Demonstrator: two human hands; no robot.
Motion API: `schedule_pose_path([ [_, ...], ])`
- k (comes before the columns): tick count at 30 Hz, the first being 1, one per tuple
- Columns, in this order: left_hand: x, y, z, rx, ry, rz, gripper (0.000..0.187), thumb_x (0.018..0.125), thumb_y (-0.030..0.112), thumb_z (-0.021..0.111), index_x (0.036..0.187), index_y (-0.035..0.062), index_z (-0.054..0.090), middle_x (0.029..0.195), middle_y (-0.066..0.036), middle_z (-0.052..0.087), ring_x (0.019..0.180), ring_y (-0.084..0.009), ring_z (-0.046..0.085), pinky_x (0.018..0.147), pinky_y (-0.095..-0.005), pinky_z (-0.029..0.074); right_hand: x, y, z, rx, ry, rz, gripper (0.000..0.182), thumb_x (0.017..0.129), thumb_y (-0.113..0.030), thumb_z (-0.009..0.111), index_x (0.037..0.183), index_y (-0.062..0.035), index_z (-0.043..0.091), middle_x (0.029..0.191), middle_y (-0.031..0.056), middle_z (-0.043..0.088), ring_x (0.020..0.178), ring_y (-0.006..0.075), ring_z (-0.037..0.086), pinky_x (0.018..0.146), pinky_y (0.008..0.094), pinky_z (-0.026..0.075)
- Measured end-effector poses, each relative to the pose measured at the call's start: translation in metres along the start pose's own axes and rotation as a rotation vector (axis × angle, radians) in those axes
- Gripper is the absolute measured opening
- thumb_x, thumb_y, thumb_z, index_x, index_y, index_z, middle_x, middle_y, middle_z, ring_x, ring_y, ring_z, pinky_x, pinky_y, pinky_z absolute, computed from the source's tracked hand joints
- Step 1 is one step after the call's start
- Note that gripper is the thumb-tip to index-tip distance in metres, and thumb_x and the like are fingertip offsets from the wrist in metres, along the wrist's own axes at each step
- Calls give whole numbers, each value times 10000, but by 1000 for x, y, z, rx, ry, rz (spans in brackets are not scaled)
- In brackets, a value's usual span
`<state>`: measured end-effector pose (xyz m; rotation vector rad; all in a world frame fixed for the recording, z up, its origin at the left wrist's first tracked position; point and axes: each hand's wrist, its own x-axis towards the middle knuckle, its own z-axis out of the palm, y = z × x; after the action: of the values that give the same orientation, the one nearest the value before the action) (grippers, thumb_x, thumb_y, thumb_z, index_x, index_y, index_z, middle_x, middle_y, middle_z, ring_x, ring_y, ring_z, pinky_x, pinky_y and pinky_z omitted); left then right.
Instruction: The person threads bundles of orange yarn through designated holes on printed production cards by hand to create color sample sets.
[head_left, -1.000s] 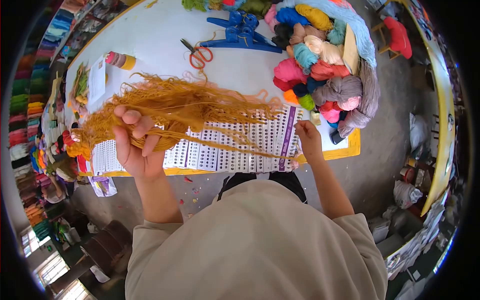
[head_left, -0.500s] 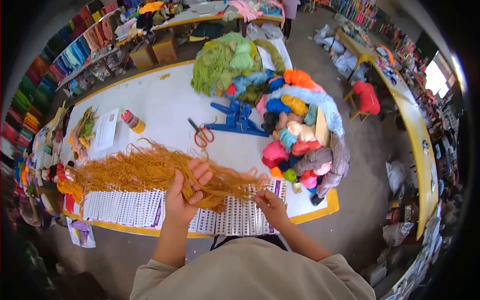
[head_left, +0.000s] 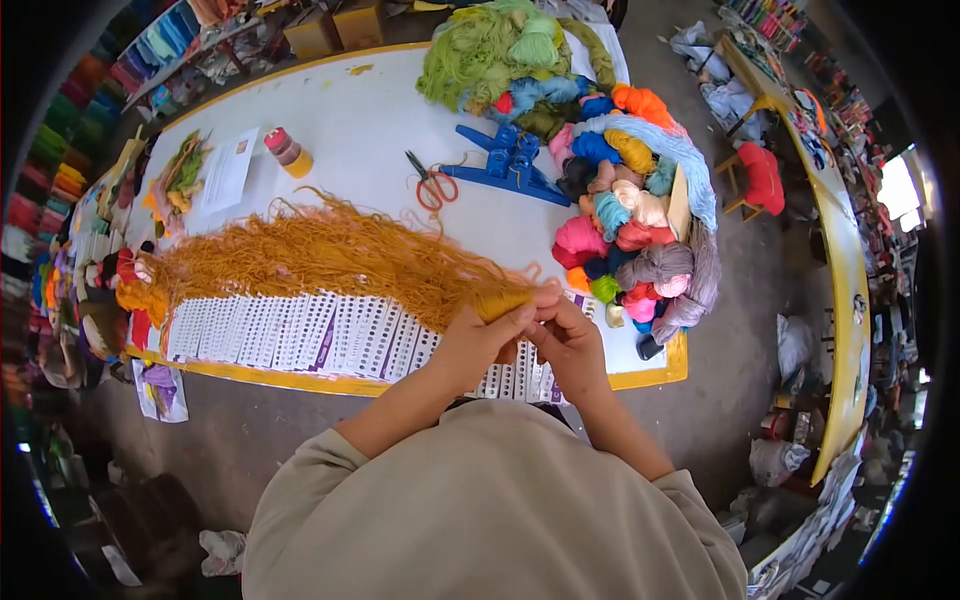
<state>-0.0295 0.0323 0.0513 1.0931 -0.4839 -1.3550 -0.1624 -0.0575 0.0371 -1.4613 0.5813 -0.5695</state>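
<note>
A long tangled hank of mustard-brown yarn [head_left: 320, 250] stretches across the front of the table. At its right end my left hand [head_left: 470, 345] is closed around a wound mustard yarn ball [head_left: 500, 303], thumb along its near side. Touching it on the right is my right hand [head_left: 573, 350], its fingers pinched together on mustard yarn at the end of the ball. The exact strand between those fingertips is hidden. White cards with rows of dark holes [head_left: 260, 335] lie below the yarn, partly covered by it.
Red-handled scissors [head_left: 432, 190] and a blue plastic device [head_left: 510, 160] lie beyond the yarn. Coloured yarn balls [head_left: 630, 200] and green hanks [head_left: 490, 60] are heaped at right and back. A thread cone [head_left: 288, 152] and a printed sheet [head_left: 228, 175] sit at left.
My left hand has moved right and turned from palm-up to wrapped around the yarn ball. Both hands now meet at the yarn's right end. The camera view has tilted downward.
</note>
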Motion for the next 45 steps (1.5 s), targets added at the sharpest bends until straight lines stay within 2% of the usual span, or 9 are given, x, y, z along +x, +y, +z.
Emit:
schedule_pose_path([
  [2, 1, 1, -2, -103, 24, -4, 292, 975, 240, 548, 1177, 64, 665, 1150, 0, 614, 585, -17, 443, 467, -164, 325, -4, -4, -1, 11, -3, 16, 57, 911, -58, 637, 958, -25, 643, 923, 5, 586, 637, 57, 513, 527, 199, 428],
  [3, 1, 2, -2, -102, 21, -10, 292, 975, 240, 548, 1177, 64, 665, 1150, 0, 614, 585, -17, 443, 467, -164, 325, -6, -7, -1, 13, 3, 19, 57, 911, -58, 637, 958, -25, 643, 923, 5, 586, 637, 57, 513, 527, 199, 428],
  [8, -3, 1, 1, -100, 97, 1, 262, 971, 264, 564, 1078, 54, 680, 805, -3, 639, 520, -36, 453, 444, -178, 349, -10, -2, 0, 51, 15, 59, 103, 926, -71, 620, 1007, -11, 642, 941, 24, 594, 651, 66, 526, 523, 204, 439],
  [12, -1, -1, 0, -110, 88, 5, 249, 962, 258, 580, 1073, 55, 672, 826, -11, 642, 527, -35, 471, 439, -177, 363, -13, -3, 2, 131, 39, 79, 96, 923, -84, 635, 1002, -31, 649, 970, 2, 600, 679, 47, 528, 522, 192, 446],
  [15, -1, -2, 0, -182, 92, -13, 245, 952, 247, 599, 1085, 50, 660, 849, -13, 656, 545, -33, 492, 437, -173, 373, -15, -1, 2, 255, 71, 89, 99, 924, -75, 630, 1014, -36, 646, 1075, 19, 614, 698, 44, 537, 515, 187, 448],
  [17, -3, 4, 5, -37, 86, 39, 254, 941, 229, 613, 1110, 42, 646, 904, -19, 669, 573, -35, 520, 442, -170, 390, -16, 1, 1, 235, 58, 70, 101, 924, -59, 624, 1020, -33, 640, 1160, 37, 605, 717, 43, 545, 514, 184, 451],
  [26, 1, -1, 5, -15, 62, 29, 261, 949, 202, 587, 1126, 20, 647, 1018, -30, 680, 618, -43, 557, 458, -169, 417, -18, -1, -1, 287, 90, 109, 101, 938, -84, 610, 1013, -19, 633, 1172, 40, 610, 707, 41, 548, 516, 184, 460],
  [33, 0, 1, 9, 12, 97, 34, 252, 950, 203, 586, 1108, 24, 667, 928, -27, 684, 565, -42, 531, 463, -169, 410, -17, -1, -1, 321, 109, 136, 89, 937, -83, 610, 996, -20, 631, 1159, 37, 614, 686, 41, 544, 516, 185, 462],
  [45, 3, 1, 8, -29, 82, 3, 260, 953, 205, 587, 1129, 33, 672, 952, -6, 683, 718, -37, 583, 498, -172, 434, -12, 1, -3, 448, 151, 245, 93, 928, -100, 612, 980, -28, 640, 1153, 37, 630, 610, 34, 503, 511, 193, 439],
])
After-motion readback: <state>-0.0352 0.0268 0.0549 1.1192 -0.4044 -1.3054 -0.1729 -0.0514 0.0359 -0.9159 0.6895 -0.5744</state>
